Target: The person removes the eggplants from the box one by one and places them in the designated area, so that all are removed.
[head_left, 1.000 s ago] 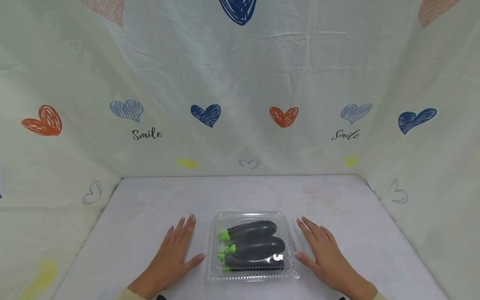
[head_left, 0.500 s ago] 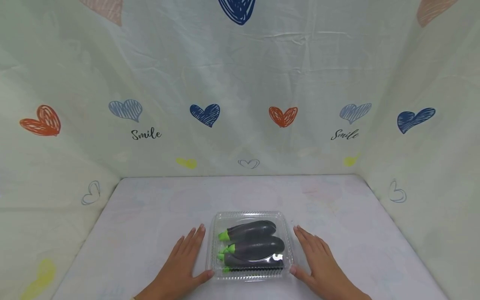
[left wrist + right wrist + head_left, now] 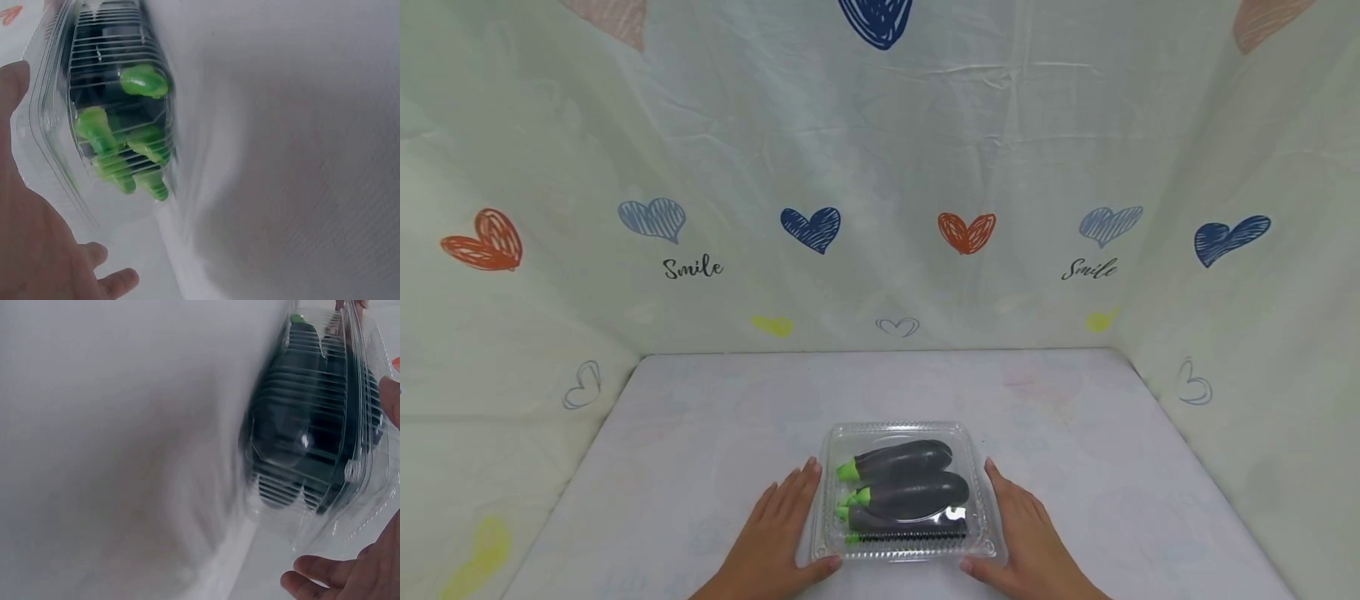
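A clear plastic clamshell container lies closed on the table, with several dark eggplants with green caps inside. My left hand is along its left side, fingers straight, thumb at the near left corner. Mirroring it, my right hand lies along the right side with its thumb by the near right corner. In the left wrist view the green caps show through the ribbed wall. The right wrist view shows the rounded eggplant ends and my fingers beside the rim.
The white table extends behind and to both sides of the container. A pale cloth wall printed with hearts and the word Smile rises at the back and at both sides.
Both hands have moved inward and toward me, from apart from the container to right at its sides. The container and eggplants have stayed in place.
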The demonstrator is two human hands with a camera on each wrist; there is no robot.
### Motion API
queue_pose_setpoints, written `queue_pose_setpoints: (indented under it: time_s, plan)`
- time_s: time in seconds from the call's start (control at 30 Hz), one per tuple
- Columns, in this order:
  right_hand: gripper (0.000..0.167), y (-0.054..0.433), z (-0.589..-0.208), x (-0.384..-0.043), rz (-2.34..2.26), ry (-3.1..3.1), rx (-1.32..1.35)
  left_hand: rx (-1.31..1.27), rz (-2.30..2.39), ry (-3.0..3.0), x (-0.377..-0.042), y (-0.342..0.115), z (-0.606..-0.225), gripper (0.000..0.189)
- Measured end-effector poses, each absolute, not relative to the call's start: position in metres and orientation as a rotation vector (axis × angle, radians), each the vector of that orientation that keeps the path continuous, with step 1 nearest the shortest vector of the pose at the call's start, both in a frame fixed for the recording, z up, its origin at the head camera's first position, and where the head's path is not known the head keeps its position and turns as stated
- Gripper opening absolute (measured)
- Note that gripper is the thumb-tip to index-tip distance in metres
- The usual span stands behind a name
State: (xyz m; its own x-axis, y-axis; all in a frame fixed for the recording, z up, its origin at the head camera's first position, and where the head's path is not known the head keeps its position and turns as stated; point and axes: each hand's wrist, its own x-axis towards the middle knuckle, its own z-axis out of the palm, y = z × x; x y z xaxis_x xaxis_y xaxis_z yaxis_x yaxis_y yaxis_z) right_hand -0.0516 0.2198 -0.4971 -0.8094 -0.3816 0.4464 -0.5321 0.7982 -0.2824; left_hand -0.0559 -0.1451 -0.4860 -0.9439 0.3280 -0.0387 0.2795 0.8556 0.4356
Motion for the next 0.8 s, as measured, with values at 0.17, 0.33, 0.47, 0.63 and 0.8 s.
queue_pose_setpoints:
  time_s: [0.17, 0.33, 0.47, 0.63, 0.8]
  plan:
    - [0.129, 0.214, -0.501, -0.05, 0.537, -2.639, 0.654, 0.486, 0.659, 2.926, -0.054, -0.141, -0.489, 0.119]
    - [0.128, 0.212, -0.503, -0.051, 0.533, -2.618, 0.689, 0.503, 0.663, 2.947, -0.052, -0.139, -0.491, 0.121]
    - [0.127, 0.21, -0.504, -0.051, 0.539, -2.608, 0.683, 0.5, 0.675, 2.969, -0.049, -0.136, -0.49, 0.12]
    - [0.126, 0.207, -0.504, -0.05, 0.555, -2.617, 0.67, 0.496, 0.7, 3.009, -0.046, -0.131, -0.491, 0.116]
    - [0.127, 0.203, -0.504, -0.048, 0.589, -2.671, 0.617, 0.477, 0.714, 3.068, -0.042, -0.125, -0.495, 0.114]
